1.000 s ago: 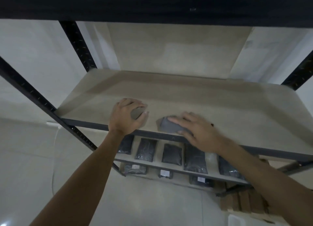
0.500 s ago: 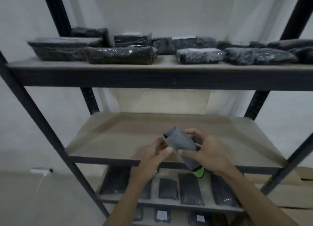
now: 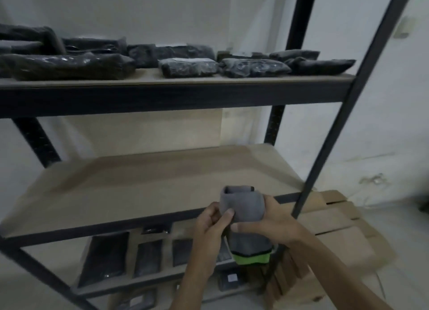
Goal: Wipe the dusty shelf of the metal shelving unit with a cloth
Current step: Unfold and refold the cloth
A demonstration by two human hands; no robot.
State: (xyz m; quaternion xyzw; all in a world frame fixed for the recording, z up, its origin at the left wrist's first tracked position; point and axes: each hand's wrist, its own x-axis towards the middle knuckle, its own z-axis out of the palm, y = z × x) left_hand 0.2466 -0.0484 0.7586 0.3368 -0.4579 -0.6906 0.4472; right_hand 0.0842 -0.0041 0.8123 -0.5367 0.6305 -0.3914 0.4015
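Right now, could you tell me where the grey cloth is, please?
In the head view the grey cloth is low and right of centre, held between the left hand and right hand, in front of the bare middle shelf.

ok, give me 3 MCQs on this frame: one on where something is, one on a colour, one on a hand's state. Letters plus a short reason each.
1. Where is the cloth?
A. flat on the middle shelf
B. held in front of the middle shelf's front edge
C. on the top shelf

2. What colour is the cloth's bottom band?
A. red
B. white
C. bright green

3. What is the right hand doing?
A. gripping the cloth
B. hanging idle
C. pressing the shelf

Answers:
1 B: both hands hold it off the board.
2 C: a green strip shows at its lower end.
3 A: thumb and fingers wrap the grey fold, while the left hand pinches its edge.
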